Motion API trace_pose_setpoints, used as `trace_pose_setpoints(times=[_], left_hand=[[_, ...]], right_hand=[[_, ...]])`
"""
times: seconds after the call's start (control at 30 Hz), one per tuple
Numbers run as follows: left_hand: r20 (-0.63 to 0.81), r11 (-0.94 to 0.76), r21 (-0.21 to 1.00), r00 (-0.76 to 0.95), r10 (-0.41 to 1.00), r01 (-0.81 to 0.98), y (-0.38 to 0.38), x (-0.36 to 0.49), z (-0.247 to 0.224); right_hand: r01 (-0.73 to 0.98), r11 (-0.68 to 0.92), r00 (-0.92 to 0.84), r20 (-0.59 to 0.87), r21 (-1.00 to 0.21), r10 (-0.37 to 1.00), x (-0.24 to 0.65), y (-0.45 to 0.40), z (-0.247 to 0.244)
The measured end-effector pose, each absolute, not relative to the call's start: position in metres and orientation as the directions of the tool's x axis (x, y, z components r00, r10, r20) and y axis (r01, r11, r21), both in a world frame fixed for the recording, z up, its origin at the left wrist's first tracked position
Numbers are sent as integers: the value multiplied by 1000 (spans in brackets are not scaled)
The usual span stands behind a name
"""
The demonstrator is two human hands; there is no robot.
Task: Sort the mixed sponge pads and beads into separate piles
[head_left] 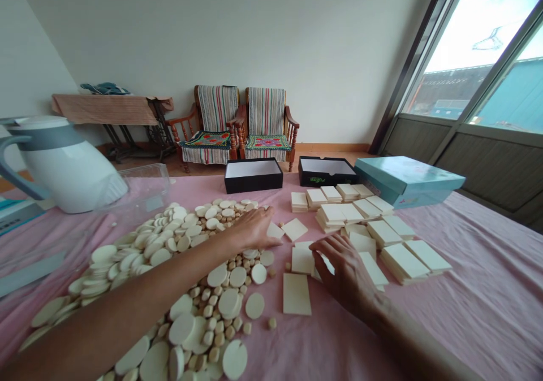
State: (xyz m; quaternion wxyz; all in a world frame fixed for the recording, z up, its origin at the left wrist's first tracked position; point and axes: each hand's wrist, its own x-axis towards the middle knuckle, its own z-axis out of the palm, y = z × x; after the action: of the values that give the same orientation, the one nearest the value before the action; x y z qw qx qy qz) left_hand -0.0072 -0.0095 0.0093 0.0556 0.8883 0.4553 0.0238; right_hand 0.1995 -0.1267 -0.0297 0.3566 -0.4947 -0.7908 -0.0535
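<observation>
My left hand (pixel 253 226) reaches across to a small square wooden tile (pixel 275 230), which sits between its thumb and fingers. Just right of it lies another square tile (pixel 294 230), turned cornerwise. My right hand (pixel 345 265) curves over some pale tiles, thumb and forefinger apart, with its fingertips at the edge of a square tile (pixel 301 258). In front of that hand a rectangular tile (pixel 297 294) rests flat on the cloth. Stacked rectangular tiles (pixel 405 262) stand to the right. What lies under the right palm is partly hidden.
Round wooden discs (pixel 182 328) and small wooden cubes (pixel 218 327) are heaped on the left of the pink tablecloth (pixel 479 273). Behind are two black boxes (pixel 253 184) (pixel 326 178) and a light-blue box (pixel 409 180). A white jug (pixel 70 166) and clear plastic tray (pixel 146 180) stand left.
</observation>
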Motion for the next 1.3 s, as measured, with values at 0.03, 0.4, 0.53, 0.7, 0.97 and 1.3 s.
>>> trace_pose_setpoints(times=[0.03,0.4,0.53,0.7,0.97,1.3], left_hand=[[-2,-582,114,586,810,805,-13,-7,9],[167,-641,209,619,767,738,39,22,21],[246,-702,228,657,712,675,64,58,15],[300,-744,252,681,668,619,78,83,2],[334,-813,219,741,582,540,52,50,4],[58,-940,147,946,318,307,13,26,-6]], right_hand=[[821,504,-258,616,-266,745,199,-127,-30],[816,504,-243,623,-282,743,200,-125,-31],[816,500,-246,609,-291,754,201,-125,-31],[814,494,-238,599,-307,765,202,-126,-31],[821,492,-253,589,-289,767,200,-127,-28],[838,470,-232,600,-276,766,202,-126,-29]])
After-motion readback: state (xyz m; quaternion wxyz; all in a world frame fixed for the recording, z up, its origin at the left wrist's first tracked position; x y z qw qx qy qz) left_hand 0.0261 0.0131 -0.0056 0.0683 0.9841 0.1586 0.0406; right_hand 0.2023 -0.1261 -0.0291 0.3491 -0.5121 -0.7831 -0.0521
